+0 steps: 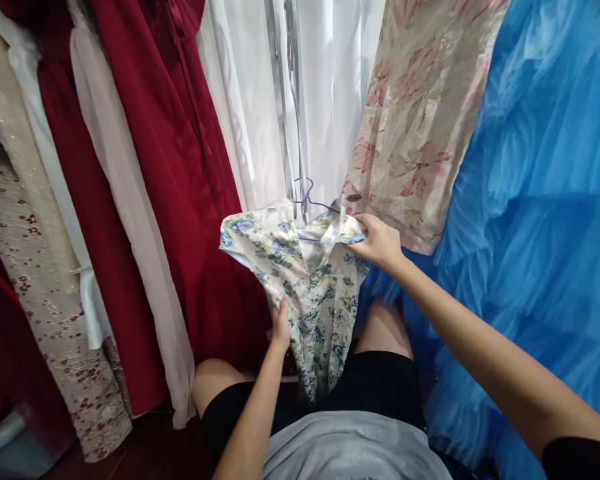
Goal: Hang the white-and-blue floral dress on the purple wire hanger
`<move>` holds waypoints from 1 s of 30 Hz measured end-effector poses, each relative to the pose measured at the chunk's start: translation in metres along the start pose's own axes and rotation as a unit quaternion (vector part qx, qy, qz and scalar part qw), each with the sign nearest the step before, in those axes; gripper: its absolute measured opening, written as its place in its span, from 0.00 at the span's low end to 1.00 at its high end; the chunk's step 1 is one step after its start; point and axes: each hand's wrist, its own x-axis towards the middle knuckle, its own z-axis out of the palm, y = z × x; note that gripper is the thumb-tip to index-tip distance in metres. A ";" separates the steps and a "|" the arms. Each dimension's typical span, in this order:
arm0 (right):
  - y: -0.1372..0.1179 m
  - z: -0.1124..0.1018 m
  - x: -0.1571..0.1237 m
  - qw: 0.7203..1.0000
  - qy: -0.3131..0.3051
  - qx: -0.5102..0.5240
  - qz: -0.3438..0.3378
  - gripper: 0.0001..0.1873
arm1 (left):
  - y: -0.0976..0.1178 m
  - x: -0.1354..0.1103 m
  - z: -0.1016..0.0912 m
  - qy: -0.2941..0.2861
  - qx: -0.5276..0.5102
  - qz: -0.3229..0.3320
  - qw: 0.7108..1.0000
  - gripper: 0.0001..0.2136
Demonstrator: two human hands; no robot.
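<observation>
A white dress [325, 303] with a blue and yellow floral print hangs on a thin purple hanger [309, 193] in front of me. My right hand [377, 241] is closed on the dress's right shoulder, thumb on top. Lower down, my left hand [281, 325] grips the left side of the dress at the waist, its thumb showing and its other fingers hidden behind the cloth. The neckline gapes and shows a pale lining. Below, the skirt narrows and hangs between my legs.
Dark red dresses [150, 133] and a pale pink cloth [125, 180] hang at left, near a beige floral garment [65, 333]. White curtains [250, 87] and a metal pole [295, 100] stand behind. At right hang a pink-flowered dress [425, 127] and blue tulle [545, 220]. A bin [17, 447] sits lower left.
</observation>
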 end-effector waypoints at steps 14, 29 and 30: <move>-0.046 0.024 -0.120 0.945 0.180 0.235 0.137 0.12 | -0.060 -0.106 -0.014 -0.023 0.123 -0.044 0.991 0.22; -0.072 0.060 -0.154 0.872 -0.271 0.341 0.221 0.26 | -0.042 -0.095 -0.033 -0.055 0.124 -0.033 0.990 0.25; -0.071 0.057 -0.156 0.875 -0.276 0.332 0.219 0.27 | -0.043 -0.095 -0.036 -0.038 0.127 -0.030 0.991 0.24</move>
